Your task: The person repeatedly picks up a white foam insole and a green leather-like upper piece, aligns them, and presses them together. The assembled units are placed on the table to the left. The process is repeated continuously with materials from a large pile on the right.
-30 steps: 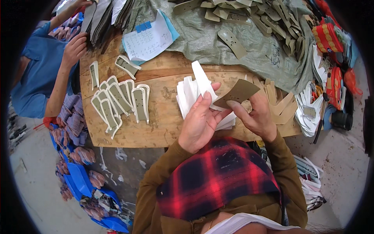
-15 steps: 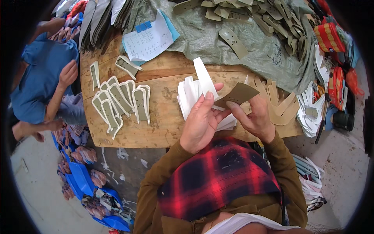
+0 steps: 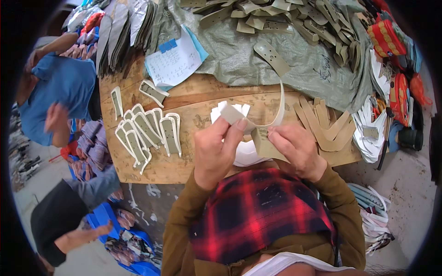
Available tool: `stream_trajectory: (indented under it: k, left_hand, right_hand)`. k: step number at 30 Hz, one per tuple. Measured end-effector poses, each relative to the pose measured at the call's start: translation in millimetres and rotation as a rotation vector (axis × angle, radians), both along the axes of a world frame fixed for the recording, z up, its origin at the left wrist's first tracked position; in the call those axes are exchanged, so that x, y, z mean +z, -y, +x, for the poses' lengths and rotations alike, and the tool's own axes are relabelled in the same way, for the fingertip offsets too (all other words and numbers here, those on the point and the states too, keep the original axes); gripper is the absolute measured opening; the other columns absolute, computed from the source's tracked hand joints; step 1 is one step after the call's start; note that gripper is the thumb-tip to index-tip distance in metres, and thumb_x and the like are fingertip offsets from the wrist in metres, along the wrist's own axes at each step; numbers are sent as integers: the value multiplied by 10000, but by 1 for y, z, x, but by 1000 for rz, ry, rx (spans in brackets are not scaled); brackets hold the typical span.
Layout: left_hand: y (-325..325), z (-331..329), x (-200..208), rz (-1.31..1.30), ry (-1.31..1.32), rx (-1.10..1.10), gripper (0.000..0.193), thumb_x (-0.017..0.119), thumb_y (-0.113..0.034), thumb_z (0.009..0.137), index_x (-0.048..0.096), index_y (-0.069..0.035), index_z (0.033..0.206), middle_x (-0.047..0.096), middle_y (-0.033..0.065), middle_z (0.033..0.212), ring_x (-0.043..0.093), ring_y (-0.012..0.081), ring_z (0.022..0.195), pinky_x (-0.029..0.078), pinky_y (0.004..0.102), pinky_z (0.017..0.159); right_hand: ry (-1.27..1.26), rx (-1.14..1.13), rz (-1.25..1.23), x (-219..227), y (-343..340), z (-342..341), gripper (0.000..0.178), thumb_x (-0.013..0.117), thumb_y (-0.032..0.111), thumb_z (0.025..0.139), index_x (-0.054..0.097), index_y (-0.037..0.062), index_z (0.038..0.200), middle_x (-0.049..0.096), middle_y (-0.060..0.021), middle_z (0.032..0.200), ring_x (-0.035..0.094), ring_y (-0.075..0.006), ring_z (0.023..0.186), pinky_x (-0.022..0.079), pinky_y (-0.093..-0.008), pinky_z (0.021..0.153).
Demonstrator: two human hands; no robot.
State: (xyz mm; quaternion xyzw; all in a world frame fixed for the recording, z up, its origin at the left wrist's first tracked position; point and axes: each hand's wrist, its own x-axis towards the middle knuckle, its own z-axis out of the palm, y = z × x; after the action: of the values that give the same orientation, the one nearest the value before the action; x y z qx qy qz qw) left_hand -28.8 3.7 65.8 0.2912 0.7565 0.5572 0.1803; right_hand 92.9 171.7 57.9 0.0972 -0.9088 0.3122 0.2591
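Between my two hands, above the near part of the table, is an olive insole board [image 3: 266, 143] with a white strip [image 3: 282, 103] at its upper edge. My left hand [image 3: 212, 147] pinches a pale, flat end of the strip, thumb against fingers. My right hand [image 3: 298, 149] grips the board's right side, and the strip curls up beyond these fingers. Beneath and behind my hands lies a stack of white pieces [image 3: 247, 154], partly hidden. To the left, olive boards with white edging [image 3: 138, 129] lie in overlapping rows.
Tan V-shaped strips [image 3: 332, 133] lie at right. Behind, a grey-green sheet [image 3: 221, 50] carries a heap of olive boards [image 3: 317, 23] and a single board [image 3: 272, 58]. A clipped paper [image 3: 172, 66] lies back left. Co-workers stand left; one hand [image 3: 85, 237] reaches near blue trays [image 3: 102, 218].
My left hand has shifted left. The board has tipped downward, and the strip now curves up on the right. At lower left, a dark-clothed person has come into view.
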Motion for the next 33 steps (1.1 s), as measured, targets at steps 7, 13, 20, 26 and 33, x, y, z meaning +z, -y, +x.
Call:
stream_trajectory:
  k: [7, 13, 20, 26, 33]
  left_hand:
    - [0, 19, 19, -51, -285, -59, 111, 625, -24, 912, 666, 14, 1008, 688, 150, 845, 678, 255, 678, 512, 321, 586]
    - [3, 24, 19, -3, -298, -90, 136, 596, -14, 929, 659, 35, 1040, 708, 158, 935, 695, 255, 741, 535, 315, 656]
    - [2, 24, 28, -63, 111, -29, 230, 492, -88, 997, 673, 45, 1047, 717, 145, 900, 684, 176, 748, 522, 283, 678]
    - [6, 25, 16, -34, 262, 21, 279, 457, -117, 1012, 685, 35, 1061, 716, 126, 877, 645, 107, 761, 506, 263, 696]
    - [7, 31, 5, 8, 250, -38, 330, 411, -155, 1026, 650, 27, 1162, 718, 127, 938, 649, 127, 773, 507, 281, 706]
  right_hand:
    - [96, -82, 65, -5, 5, 7, 301, 624, 60, 721, 552, 6, 1009, 534, -99, 853, 597, -246, 702, 495, -351, 616]
    - [120, -120, 79, -4, 10, 9, 274, 617, 82, 734, 548, 14, 991, 521, -87, 832, 599, -225, 701, 493, -334, 610]
    - [122, -133, 127, -8, 12, 10, 226, 591, 111, 764, 539, 31, 968, 505, -70, 813, 581, -204, 691, 481, -323, 596]
    - [144, -133, 127, -13, 15, 8, 190, 586, 107, 776, 528, 40, 943, 486, -68, 803, 573, -200, 679, 476, -325, 587]
    - [225, -149, 98, -16, 20, 13, 185, 602, 75, 753, 523, 39, 917, 466, -77, 776, 569, -208, 639, 474, -337, 562]
